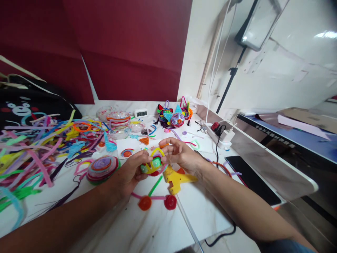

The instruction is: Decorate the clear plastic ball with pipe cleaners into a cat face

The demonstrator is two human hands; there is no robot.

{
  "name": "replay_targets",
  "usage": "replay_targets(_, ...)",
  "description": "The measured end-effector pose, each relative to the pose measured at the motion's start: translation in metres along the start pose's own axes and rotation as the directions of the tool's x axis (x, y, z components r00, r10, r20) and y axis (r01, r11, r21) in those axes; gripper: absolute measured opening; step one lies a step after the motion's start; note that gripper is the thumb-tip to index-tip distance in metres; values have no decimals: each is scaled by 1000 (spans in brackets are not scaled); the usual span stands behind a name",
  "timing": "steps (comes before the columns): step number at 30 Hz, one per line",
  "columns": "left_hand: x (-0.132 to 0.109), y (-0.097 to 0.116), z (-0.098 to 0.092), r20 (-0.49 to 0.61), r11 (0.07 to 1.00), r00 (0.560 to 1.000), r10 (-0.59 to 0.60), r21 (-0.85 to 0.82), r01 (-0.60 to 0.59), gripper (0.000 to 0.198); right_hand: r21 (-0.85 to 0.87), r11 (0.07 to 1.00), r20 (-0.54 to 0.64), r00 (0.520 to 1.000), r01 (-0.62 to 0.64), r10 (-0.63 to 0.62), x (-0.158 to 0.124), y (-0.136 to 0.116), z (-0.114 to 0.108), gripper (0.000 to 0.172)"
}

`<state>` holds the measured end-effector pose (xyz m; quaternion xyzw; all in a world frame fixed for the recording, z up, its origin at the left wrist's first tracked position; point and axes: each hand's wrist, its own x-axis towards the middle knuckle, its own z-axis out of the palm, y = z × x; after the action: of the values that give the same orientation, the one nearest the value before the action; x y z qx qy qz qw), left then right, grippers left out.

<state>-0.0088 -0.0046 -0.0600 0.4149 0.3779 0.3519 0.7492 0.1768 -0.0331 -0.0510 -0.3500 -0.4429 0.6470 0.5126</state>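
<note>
Both hands are gripping a small rounded pipe-cleaner piece, and it is sitting above the middle of the marble-patterned tabletop. Yellow stems are crossing its surface, with green and red patches showing between them. The left hand is pinching its left side, while the right hand is closing thumb and fingers on its right and upper edge.

Just below the right hand, a yellow glue gun is lying on the table, and a clear glue stick is running from it toward the near edge. Beside that, a pink stem is joining an orange coil and a red coil, with a green stem slanting up from it.

A larger coiled disc is resting near the left forearm. Farther left, a tangle of coloured pipe cleaners is spreading over the table. Toward the back, clear round containers are standing near a white digital clock, and colourful ornaments are clustering by the wall. On the right, a white power strip is lying beyond a flat black device.
</note>
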Motion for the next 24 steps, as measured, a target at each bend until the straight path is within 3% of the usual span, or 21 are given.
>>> replay_targets(24, -2, 9, 4, -47, 988, 999, -10, -152, 3, 12, -70, 996, -16, 998, 61, -62, -2, -1, 0, 50)
